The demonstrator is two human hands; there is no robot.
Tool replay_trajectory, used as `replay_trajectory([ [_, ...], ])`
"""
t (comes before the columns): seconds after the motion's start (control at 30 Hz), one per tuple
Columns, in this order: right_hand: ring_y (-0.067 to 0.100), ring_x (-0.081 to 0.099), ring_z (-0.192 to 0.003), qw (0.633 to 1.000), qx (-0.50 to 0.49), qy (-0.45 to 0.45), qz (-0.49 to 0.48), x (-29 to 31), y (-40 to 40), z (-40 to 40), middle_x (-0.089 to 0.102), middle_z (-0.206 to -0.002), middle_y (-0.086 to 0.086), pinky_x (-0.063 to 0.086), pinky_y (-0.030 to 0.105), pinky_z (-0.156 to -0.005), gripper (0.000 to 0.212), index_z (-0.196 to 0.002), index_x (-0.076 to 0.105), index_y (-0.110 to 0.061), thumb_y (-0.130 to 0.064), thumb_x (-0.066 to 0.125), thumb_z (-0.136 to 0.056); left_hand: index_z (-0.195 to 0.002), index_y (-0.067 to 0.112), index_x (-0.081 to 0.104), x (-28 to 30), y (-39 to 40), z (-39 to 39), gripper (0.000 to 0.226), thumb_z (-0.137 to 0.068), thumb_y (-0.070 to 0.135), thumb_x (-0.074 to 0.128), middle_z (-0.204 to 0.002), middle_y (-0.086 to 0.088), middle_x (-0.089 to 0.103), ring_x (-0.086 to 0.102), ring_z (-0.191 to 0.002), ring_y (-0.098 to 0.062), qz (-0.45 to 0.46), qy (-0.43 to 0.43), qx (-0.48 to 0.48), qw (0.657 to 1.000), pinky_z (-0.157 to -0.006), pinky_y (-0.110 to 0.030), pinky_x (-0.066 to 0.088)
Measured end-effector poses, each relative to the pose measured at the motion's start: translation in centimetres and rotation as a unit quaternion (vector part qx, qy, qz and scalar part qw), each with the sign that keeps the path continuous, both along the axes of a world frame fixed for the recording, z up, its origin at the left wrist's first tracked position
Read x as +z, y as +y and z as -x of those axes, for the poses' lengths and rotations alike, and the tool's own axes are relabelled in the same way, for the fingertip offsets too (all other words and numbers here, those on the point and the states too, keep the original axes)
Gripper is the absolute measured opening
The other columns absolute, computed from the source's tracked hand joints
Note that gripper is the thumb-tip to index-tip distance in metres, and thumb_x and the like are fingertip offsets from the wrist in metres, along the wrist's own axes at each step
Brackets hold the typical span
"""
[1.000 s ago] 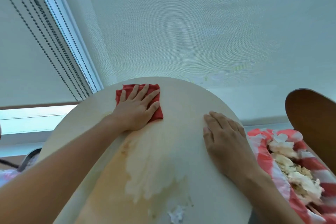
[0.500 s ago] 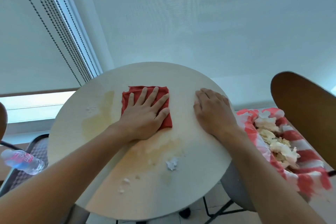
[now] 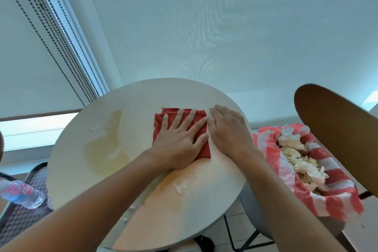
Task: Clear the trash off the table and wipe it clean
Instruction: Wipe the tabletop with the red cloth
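- Clear plastic water bottle (image 3: 20,194) with a pink label lies on its side at the far left, over a dark woven chair seat (image 3: 19,217) below the desk's rim.
- Pale round desk (image 3: 143,96) carries a yellowish wet stain (image 3: 106,149) on its left part, and a small white scrap of tissue (image 3: 181,187) near the front, with smaller crumbs (image 3: 127,214) by the near edge.
- Red cloth (image 3: 163,120), folded flat, lies near the desk's middle; the left hand (image 3: 180,145) is spread open on top of it, palm down, fingers splayed.
- The right hand (image 3: 229,133) lies flat and open on the bare desk just beside the cloth's right edge, its fingers close to those of the left.
- To the right of the desk, off its surface, a red-and-white striped bag (image 3: 335,200) holds crumpled tissues (image 3: 300,161).
- A brown wooden chair back (image 3: 335,129) rises at the far right, behind the bag.
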State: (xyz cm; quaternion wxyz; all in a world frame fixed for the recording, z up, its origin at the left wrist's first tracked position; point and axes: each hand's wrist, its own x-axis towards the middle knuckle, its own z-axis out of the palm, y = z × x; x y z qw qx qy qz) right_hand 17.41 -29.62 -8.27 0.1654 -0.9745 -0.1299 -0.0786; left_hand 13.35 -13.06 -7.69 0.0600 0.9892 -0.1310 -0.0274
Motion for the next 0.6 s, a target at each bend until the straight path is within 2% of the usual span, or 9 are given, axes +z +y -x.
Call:
replay_trajectory([
  [0.1, 0.018, 0.032, -0.146, 1.0, 0.005, -0.007, 0.003, -0.2, -0.2, -0.2, 0.042, -0.156, 0.002, 0.018, 0.035, -0.119, 0.047, -0.148, 0.046, -0.019, -0.033, 0.027, -0.107, -0.153, 0.049, -0.004, 0.2, -0.6, -2.6, 0.059, -0.097, 0.064, 0.005, -0.166, 0.011, -0.011, -0.017, -0.152, -0.017, 0.017, -0.003, 0.005, 1.0, -0.12, -0.056, -0.01],
  [0.17, 0.017, 0.035, -0.144, 1.0, 0.005, -0.004, -0.002, -0.4, -0.2, -0.5, 0.046, -0.154, 0.001, 0.02, 0.035, -0.119, 0.058, -0.146, 0.047, -0.019, -0.04, 0.016, -0.102, -0.154, 0.049, 0.0, 0.4, -0.7, -3.9, 0.058, -0.098, 0.063, 0.008, -0.166, 0.012, -0.008, -0.015, -0.152, -0.017, 0.029, 0.006, 0.0, 1.0, -0.12, -0.055, -0.012],
  [0.23, 0.017, 0.037, -0.142, 1.0, -0.008, -0.003, -0.028, -0.1, 0.1, -0.9, 0.048, -0.151, 0.002, 0.024, 0.036, -0.12, 0.068, -0.145, 0.047, -0.018, -0.045, 0.008, -0.096, -0.154, 0.048, 0.01, 0.7, -0.3, -4.8, 0.056, -0.1, 0.06, 0.014, -0.166, 0.012, 0.001, -0.008, -0.153, -0.013, 0.078, 0.021, -0.007, 0.997, -0.121, -0.052, -0.009],
  [0.33, 0.021, 0.036, -0.143, 0.996, 0.003, 0.001, -0.085, 0.7, 1.8, -0.7, 0.046, -0.152, 0.007, 0.025, 0.04, -0.12, 0.064, -0.147, 0.044, -0.013, -0.047, 0.018, -0.099, -0.153, 0.037, 0.028, 1.5, 1.5, -5.0, 0.05, -0.104, 0.048, 0.023, -0.163, 0.009, 0.024, 0.009, -0.152, -0.009, 0.167, -0.021, 0.001, 0.986, -0.124, -0.042, 0.002],
  [0.4, 0.022, 0.024, -0.15, 0.995, 0.037, 0.037, -0.085, 1.3, 3.4, -0.3, 0.035, -0.16, 0.009, 0.017, 0.042, -0.124, 0.065, -0.154, 0.034, -0.013, -0.051, 0.021, -0.103, -0.152, 0.032, 0.031, 1.9, 3.3, -4.7, 0.048, -0.105, 0.039, 0.027, -0.161, 0.008, 0.029, 0.013, -0.151, -0.008, 0.154, -0.069, 0.014, 0.986, -0.124, -0.038, 0.004],
  [0.5, 0.027, -0.005, -0.155, 0.993, 0.054, 0.102, -0.004, 1.4, 6.1, -0.4, 0.006, -0.168, 0.012, -0.002, 0.047, -0.125, 0.079, -0.161, 0.01, -0.012, -0.063, 0.015, -0.101, -0.151, 0.03, 0.034, 2.2, 6.6, -3.9, 0.046, -0.105, 0.034, 0.032, -0.16, 0.008, 0.031, 0.013, -0.151, -0.007, 0.151, -0.092, 0.048, 0.983, -0.125, -0.036, 0.003],
  [0.6, 0.034, -0.016, -0.153, 0.992, 0.035, 0.101, 0.074, 1.0, 8.2, -1.3, -0.007, -0.168, 0.016, -0.009, 0.054, -0.123, 0.089, -0.161, 0.001, -0.013, -0.073, 0.007, -0.095, -0.148, 0.03, 0.04, 2.3, 10.5, -3.0, 0.044, -0.105, 0.036, 0.036, -0.158, 0.009, 0.035, 0.017, -0.15, -0.008, 0.155, -0.112, 0.095, 0.977, -0.125, -0.036, 0.005],
])
